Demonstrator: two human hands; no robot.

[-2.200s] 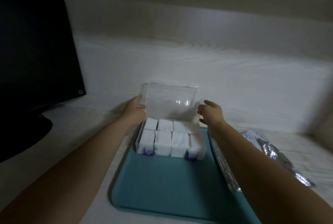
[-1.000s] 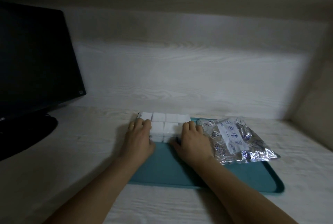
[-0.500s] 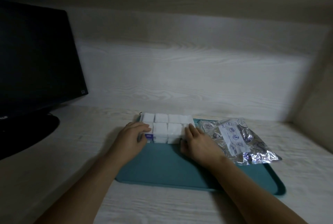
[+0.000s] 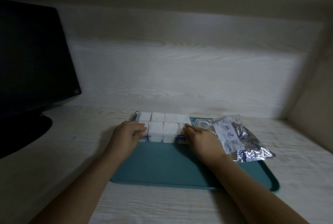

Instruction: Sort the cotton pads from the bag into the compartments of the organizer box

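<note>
A pale wood-grain desk (image 4: 54,178) carries a black flat monitor (image 4: 32,58) at far left and a teal rectangular plastic tray (image 4: 171,166). At the tray's far right lies a crinkled silver foil bag (image 4: 239,137). On its far edge sits the clear plastic organizer box (image 4: 163,128), lid down, compartments filled with white square cotton pads (image 4: 156,129). The left hand (image 4: 126,136) and right hand (image 4: 200,138) rest on the box's front corners; whether their fingers curl round the front edge or lie straight cannot be told.

Closed clear organizer box (image 4: 163,128) packed with white cotton pads (image 4: 156,128); crumpled silvery bag (image 4: 237,136) beside.
</note>
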